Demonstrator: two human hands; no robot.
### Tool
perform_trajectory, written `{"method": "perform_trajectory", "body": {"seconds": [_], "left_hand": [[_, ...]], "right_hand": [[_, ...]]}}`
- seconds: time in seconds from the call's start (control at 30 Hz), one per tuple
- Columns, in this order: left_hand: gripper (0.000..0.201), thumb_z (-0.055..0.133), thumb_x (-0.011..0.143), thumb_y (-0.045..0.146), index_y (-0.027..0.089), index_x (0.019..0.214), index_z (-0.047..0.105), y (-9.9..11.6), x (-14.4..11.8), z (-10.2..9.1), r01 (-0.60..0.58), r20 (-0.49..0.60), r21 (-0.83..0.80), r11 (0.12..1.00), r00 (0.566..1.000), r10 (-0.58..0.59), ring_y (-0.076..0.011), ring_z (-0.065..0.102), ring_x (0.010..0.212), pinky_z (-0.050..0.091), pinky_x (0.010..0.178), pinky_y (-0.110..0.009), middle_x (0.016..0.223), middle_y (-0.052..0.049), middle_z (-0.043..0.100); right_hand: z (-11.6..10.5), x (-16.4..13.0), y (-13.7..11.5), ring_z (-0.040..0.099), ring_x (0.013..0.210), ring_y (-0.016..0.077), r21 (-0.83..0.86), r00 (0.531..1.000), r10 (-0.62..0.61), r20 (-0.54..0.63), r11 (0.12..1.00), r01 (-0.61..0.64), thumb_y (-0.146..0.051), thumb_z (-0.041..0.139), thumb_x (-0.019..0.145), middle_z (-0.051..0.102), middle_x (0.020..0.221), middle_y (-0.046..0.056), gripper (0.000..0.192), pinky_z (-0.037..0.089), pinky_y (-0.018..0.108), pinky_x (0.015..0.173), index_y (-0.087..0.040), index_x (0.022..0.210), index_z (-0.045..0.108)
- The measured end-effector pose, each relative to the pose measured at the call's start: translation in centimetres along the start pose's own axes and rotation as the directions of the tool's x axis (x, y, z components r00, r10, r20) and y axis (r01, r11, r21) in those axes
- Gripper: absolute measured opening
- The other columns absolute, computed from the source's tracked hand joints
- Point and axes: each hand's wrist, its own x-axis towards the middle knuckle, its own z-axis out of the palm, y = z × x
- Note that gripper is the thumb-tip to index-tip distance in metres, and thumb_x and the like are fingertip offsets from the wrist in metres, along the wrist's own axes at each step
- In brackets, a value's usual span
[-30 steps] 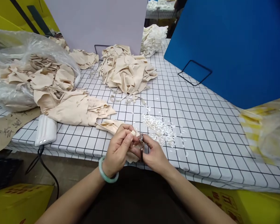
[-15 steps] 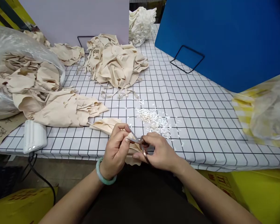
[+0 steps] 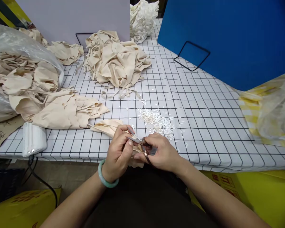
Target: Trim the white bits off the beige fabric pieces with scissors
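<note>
My left hand (image 3: pixel 120 152), with a green bangle (image 3: pixel 104 177) at its wrist, pinches a piece of beige fabric (image 3: pixel 106 126) near the table's front edge. Fingers of my right hand (image 3: pixel 160 152) are wrapped round the handles of a pair of scissors (image 3: pixel 139 141). The blades point left and reach the fingertips of my left hand. Part of the fabric hangs below the hands, and the bit between the left fingers is mostly hidden. Just beyond my hands lies a scatter of small white clippings (image 3: pixel 159 122) on the checked tablecloth.
Beige fabric pieces lie in a heap (image 3: pixel 118 63) at the back and in a clear plastic bag (image 3: pixel 49 57) on the left. A white power bank (image 3: pixel 34 139) with a cable sits at the front left. A blue board (image 3: pixel 228 41) stands at the right, beside a yellow-checked bag (image 3: pixel 258 110).
The scissor blades have shifted slightly at my left fingertips, and less of the pale fabric edge shows there. Both hands stay nearly in place; the view has moved a little.
</note>
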Motion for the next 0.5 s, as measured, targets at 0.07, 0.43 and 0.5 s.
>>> {"method": "perform_trajectory", "body": {"seconds": [0.07, 0.43, 0.5], "left_hand": [[0.021, 0.041, 0.100, 0.013, 0.017, 0.088, 0.059, 0.0, 0.1, 0.0, -0.012, 0.004, 0.011, 1.000, 1.000, 0.012, -0.0188, 0.049, 0.105, 0.043, 0.092, -0.032, 0.098, -0.006, 0.049], [0.024, 0.041, 0.098, 0.008, 0.017, 0.082, 0.056, 0.1, 1.1, 0.8, -0.016, 0.066, 0.057, 0.998, 0.998, 0.012, -0.0191, 0.050, 0.103, 0.046, 0.087, -0.032, 0.096, -0.007, 0.051], [0.023, 0.041, 0.098, 0.008, 0.016, 0.083, 0.057, -0.2, 1.6, 1.3, -0.007, 0.096, 0.065, 0.998, 0.995, 0.001, -0.0184, 0.050, 0.101, 0.046, 0.084, -0.030, 0.096, -0.007, 0.050]], "right_hand": [[0.0, 0.0, 0.1, 0.043, 0.052, 0.0116, -0.007, 1.000, -0.004, -0.011, 1.000, 0.004, -0.070, 0.060, 0.081, 0.048, 0.052, -0.002, 0.059, 0.036, 0.026, 0.059, -0.021, 0.055, 0.041], [-0.3, -0.6, 1.4, 0.037, 0.049, 0.0107, -0.069, 0.993, 0.044, -0.107, 0.996, -0.052, -0.068, 0.057, 0.084, 0.042, 0.048, -0.003, 0.060, 0.032, 0.026, 0.057, -0.021, 0.053, 0.035], [-0.5, -1.0, 1.9, 0.036, 0.050, 0.0108, -0.049, 0.987, 0.111, -0.112, 0.992, -0.117, -0.068, 0.059, 0.082, 0.041, 0.048, -0.003, 0.060, 0.031, 0.026, 0.056, -0.021, 0.053, 0.034]]}}
